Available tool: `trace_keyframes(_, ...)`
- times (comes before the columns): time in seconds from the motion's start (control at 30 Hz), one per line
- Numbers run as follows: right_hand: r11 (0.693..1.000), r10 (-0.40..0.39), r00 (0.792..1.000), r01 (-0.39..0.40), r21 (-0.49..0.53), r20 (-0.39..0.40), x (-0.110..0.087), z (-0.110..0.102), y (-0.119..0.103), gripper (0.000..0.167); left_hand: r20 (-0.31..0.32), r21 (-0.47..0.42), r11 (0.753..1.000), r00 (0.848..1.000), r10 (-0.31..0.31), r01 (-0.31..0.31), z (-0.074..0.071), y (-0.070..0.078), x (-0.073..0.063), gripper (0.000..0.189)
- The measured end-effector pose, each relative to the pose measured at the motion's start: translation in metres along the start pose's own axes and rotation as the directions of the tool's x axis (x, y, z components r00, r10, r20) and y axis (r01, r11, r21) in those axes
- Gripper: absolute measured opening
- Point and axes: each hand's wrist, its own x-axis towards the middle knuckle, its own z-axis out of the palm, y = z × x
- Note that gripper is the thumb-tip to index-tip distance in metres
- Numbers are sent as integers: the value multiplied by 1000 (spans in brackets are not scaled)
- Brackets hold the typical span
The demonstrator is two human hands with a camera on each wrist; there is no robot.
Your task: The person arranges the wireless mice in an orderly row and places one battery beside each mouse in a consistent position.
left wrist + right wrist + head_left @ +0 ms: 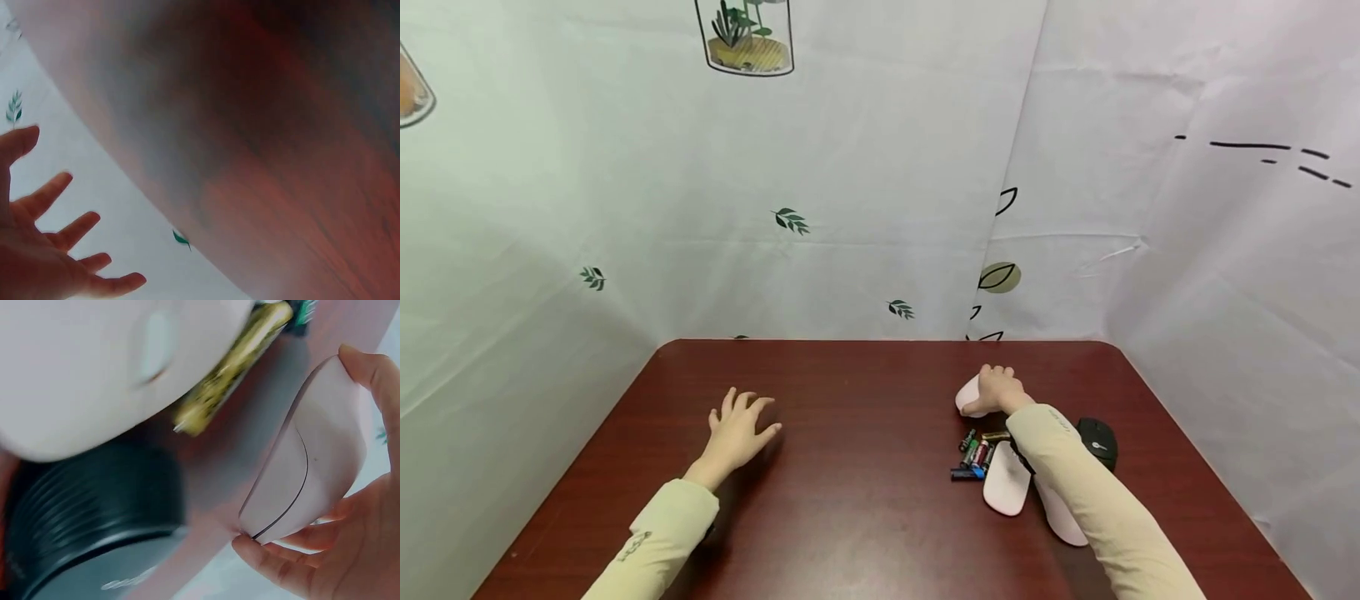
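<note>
My right hand [1000, 390] grips a pale pinkish-white computer mouse [970, 395] by its sides near the table's far right. In the right wrist view this mouse [312, 450] sits between thumb and fingers, its curved seam showing. Close to that hand lie several small batteries [976, 454], among them a gold one [231, 369]. A second white mouse [1006, 483] rests beside the batteries. Over the left part of the table, my left hand [733, 432] is spread and holds nothing; its separated fingers [75, 230] show in the left wrist view.
A black mouse [1097, 442] stands right of my right forearm. Another white mouse [1062, 515] is partly covered by that sleeve. The dark red table [850, 500] ends at a white printed cloth [865, 167] behind and at the sides.
</note>
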Motion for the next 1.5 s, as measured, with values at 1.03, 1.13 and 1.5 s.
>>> trace_keyframes(1.03, 905, -424, 906, 424, -14, 12, 14, 17, -160, 90, 10, -79, 996, 999, -43, 43, -3, 2, -18, 59)
trace_keyframes(1.13, 895, -445, 895, 445, -6, 13, 16, 23, -175, 91, -2, -101, 994, 999, -45, 44, -1, 7, -14, 60)
trace_keyframes(1.5, 876, -481, 875, 482, -7, 53, 19, 39, -214, 94, -30, -110, 993, 998, -47, 43, -2, 13, -12, 62)
